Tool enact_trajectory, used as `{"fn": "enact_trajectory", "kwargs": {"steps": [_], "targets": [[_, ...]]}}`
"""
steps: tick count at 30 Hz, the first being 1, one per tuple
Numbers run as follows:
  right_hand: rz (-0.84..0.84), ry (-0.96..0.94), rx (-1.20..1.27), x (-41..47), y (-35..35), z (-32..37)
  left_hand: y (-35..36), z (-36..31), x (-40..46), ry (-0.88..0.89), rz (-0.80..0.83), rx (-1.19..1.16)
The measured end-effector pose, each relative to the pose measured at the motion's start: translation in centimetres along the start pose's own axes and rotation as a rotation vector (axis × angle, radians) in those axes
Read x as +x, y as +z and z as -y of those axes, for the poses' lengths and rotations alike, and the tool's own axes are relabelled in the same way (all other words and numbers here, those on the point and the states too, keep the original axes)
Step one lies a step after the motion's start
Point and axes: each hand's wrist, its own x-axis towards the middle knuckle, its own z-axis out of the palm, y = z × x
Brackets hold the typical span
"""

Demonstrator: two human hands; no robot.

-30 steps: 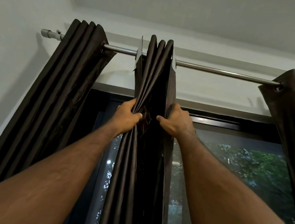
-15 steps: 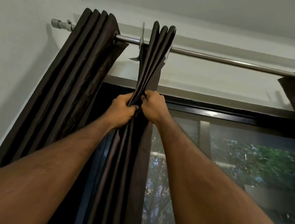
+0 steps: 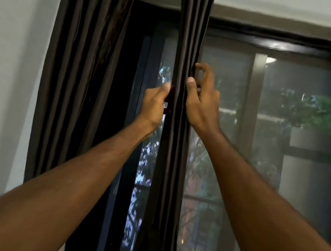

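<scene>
A dark brown curtain panel (image 3: 168, 170) hangs gathered into narrow folds down the middle of the view. My left hand (image 3: 154, 105) grips its left edge, fingers curled round the fabric. My right hand (image 3: 202, 103) is on the right side of the bundle, its thumb pressing the folds from the front while the fingers reach behind the right edge, loosely bent. The frame is blurred.
A second gathered dark curtain (image 3: 84, 66) hangs at the left beside the white wall (image 3: 3, 74). Behind is a dark-framed window (image 3: 285, 42) with a mesh screen and trees outside. The curtain rod is out of view.
The view has dropped, so rod and ceiling are gone from sight. Both hands have slid lower on the bundle. My right hand has loosened from a full grip to thumb and fingers.
</scene>
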Motion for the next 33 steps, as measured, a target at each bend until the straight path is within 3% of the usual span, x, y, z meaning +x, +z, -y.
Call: {"fn": "enact_trajectory", "kwargs": {"steps": [5,14,20,25,33], "targets": [[0.117,0.030,-0.172,-12.4,-0.2,-1.1,-2.1,5.4,-10.2,0.057,-0.015,0.297],[0.292,0.273,-0.393,-30.2,0.5,-2.8,-5.1,12.0,-24.9,-0.274,-0.090,0.387],[0.056,0.293,-0.642,-32.5,1.4,-0.8,-6.2,11.9,-23.8,-0.181,-0.136,0.446],[-0.066,0.208,-0.647,-32.5,2.3,-0.1,-6.0,12.4,-22.3,-0.133,-0.199,0.543],[0.024,0.052,-0.626,-33.2,2.0,-0.9,-6.7,11.9,-23.9,-0.092,-0.054,0.370]]}}
